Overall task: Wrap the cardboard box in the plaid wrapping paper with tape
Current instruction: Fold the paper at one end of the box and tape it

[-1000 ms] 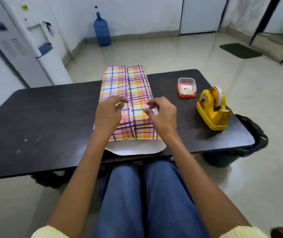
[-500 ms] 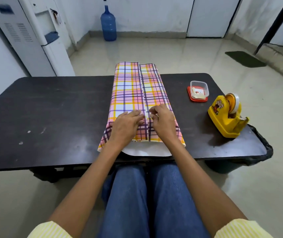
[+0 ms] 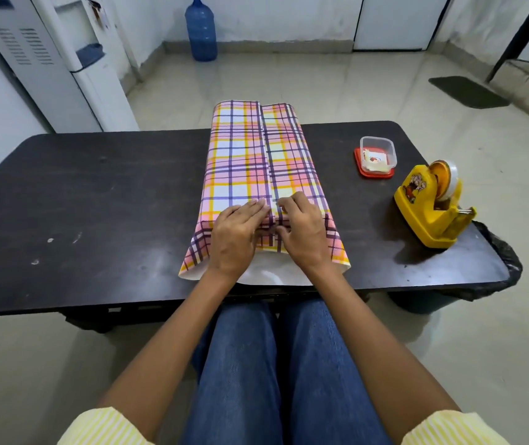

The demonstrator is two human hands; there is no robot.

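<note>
**Plaid parcel at the table's near edge**

1 sheet of plaid wrapping paper covers the hidden cardboard box, its white underside overhanging the table edge. The left hand presses flat, grip released. The right hand bends its fingers at the seam, grip unclear. Wide tabletop stretches left. To the right sit 1 tape dispenser and 1 container.

no readable text, labels or numbers anywhere.

Glossy plaid wrapping paper, scuffed matt dark table, shiny yellow plastic tape dispenser
</note>
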